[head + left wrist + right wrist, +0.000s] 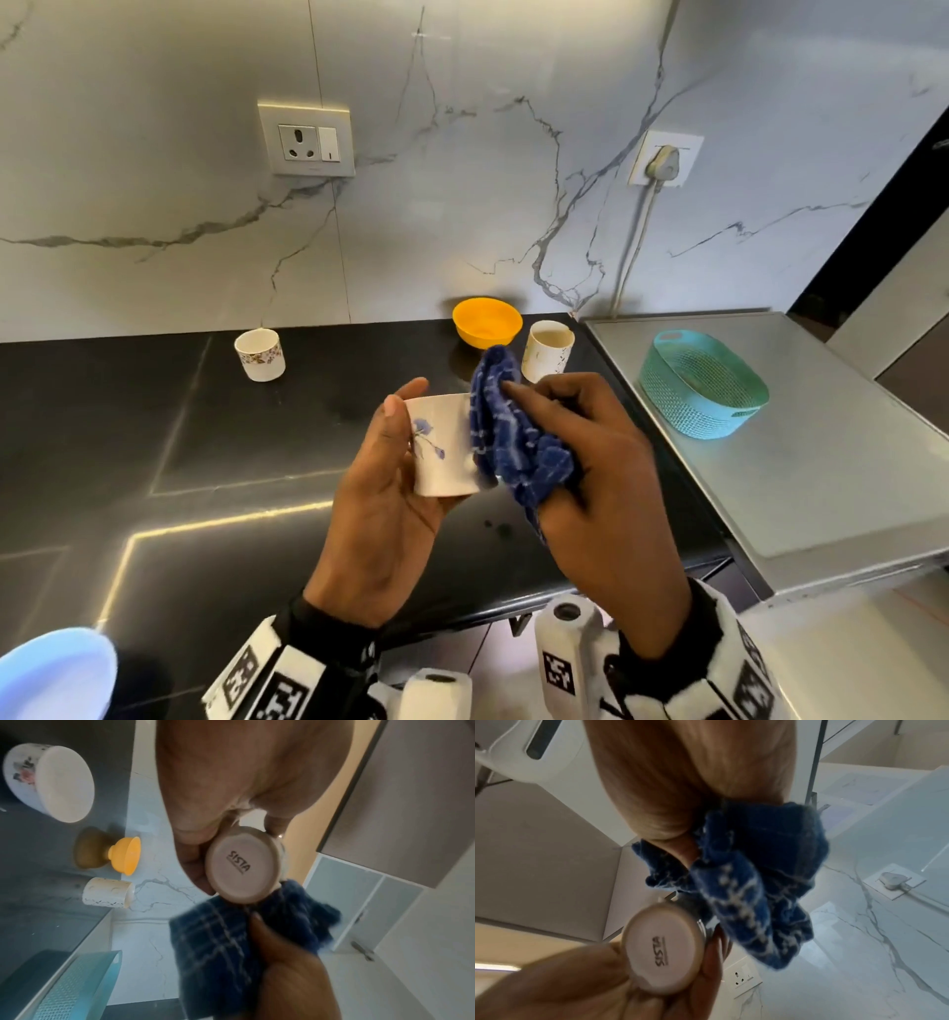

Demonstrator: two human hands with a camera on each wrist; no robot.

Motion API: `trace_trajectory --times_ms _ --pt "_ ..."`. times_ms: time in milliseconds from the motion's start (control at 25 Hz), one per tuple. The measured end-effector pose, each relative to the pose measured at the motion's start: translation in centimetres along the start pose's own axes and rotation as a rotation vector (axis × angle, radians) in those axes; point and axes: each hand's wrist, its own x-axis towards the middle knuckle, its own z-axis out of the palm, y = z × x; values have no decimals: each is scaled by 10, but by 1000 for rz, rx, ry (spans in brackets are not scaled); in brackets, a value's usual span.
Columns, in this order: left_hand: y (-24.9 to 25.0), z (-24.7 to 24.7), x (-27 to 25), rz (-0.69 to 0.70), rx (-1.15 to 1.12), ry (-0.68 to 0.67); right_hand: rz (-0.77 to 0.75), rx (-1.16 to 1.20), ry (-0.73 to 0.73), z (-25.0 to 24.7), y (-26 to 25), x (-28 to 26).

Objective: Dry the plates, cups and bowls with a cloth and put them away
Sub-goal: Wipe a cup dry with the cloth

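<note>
Above the black worktop (pixel 154 411), near the middle, the left hand (pixel 380 493) wraps its fingers round a white cup with a blue flower (pixel 444 444), and the right hand (pixel 601 483) grips a bunched blue cloth (pixel 513 437) and presses it on the cup's side. At 2 o'clock sits a teal basket (pixel 703 385) on a steel top (pixel 821 462). At 12 o'clock sit an orange bowl (pixel 487 321) and a speckled cup (pixel 547 350), with a flowery cup (pixel 260 354) at 10 o'clock.
</note>
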Motion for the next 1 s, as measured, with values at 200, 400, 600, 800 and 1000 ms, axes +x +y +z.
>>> trace_trajectory --times_ms 200,400,600,800,1000 --pt "-3 9 -9 39 156 -17 -79 -86 -139 7 -8 -13" --pt "-5 8 -10 -9 186 -33 -103 -47 -173 3 -14 -26" --pt "-1 2 -13 -24 170 -57 -35 6 -146 1 -12 -14" --pt "7 0 -13 -54 149 -72 -78 43 -181 4 -21 -32" --pt "7 -2 -11 -2 54 -38 -84 5 -142 3 -23 -17"
